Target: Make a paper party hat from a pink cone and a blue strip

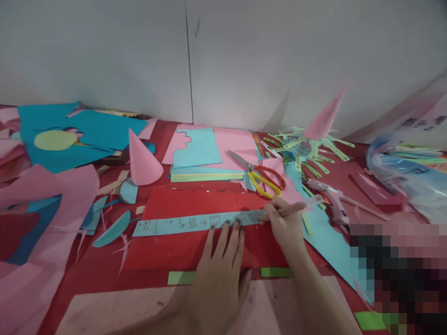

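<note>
A light blue paper strip [157, 227] lies across a bright red sheet [174, 253], with handwriting along its length. My left hand [220, 274] lies flat with its fingers spread, the fingertips on the strip's lower edge. In my right hand [284, 223] is a pen [295, 209], its tip at the strip's right part. Just beyond the right hand are scissors [260, 174] with one red and one yellow handle, blades apart. A stack of coloured paper [206, 177] sits behind the red sheet.
A pink paper cone [143, 163] stands at the left among paper scraps. Another cone [324, 116] with green strips is at the back right, near a glue gun [330, 200] and a plastic bag [415, 163]. A white wall [244, 60] closes off the back.
</note>
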The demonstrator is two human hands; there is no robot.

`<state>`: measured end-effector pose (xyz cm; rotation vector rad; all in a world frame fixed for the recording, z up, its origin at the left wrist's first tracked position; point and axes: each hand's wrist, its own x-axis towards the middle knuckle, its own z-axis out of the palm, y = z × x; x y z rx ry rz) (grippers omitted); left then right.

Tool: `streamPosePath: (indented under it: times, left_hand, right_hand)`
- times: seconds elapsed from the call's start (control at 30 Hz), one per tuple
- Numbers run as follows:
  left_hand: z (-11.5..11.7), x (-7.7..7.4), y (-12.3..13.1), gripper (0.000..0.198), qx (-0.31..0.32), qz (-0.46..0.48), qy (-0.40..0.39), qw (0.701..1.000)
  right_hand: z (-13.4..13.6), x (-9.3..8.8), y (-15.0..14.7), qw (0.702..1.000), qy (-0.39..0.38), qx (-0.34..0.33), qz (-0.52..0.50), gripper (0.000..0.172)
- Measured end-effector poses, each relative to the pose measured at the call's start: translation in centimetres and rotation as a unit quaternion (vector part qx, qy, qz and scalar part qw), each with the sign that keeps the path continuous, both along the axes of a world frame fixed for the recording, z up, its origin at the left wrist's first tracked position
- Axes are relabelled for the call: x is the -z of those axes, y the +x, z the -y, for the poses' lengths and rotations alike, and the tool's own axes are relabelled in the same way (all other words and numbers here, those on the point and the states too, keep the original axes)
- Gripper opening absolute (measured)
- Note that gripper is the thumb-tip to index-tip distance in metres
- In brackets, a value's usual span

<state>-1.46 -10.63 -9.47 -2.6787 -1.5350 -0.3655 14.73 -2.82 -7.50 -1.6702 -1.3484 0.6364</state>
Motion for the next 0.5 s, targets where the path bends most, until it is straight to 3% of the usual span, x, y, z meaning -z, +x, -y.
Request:
streamPosePath:
  times: [0.23, 0.5]
  left_hand:
    - [0.04, 0.06, 0.04, 0.052, 0.003, 0.000, 0.005, 1.000]
    - [-0.05, -0.20, 0.09, 0.052, -0.001, -0.001, 0.007, 1.000]
  right_hand:
    - [0.12, -0.18, -0.17, 1.000, 0.008, 0.012, -0.009, 0.024]
    - [0.13, 0.02, -0.34, 0.997, 0.036, -0.008, 0.071, 0.026]
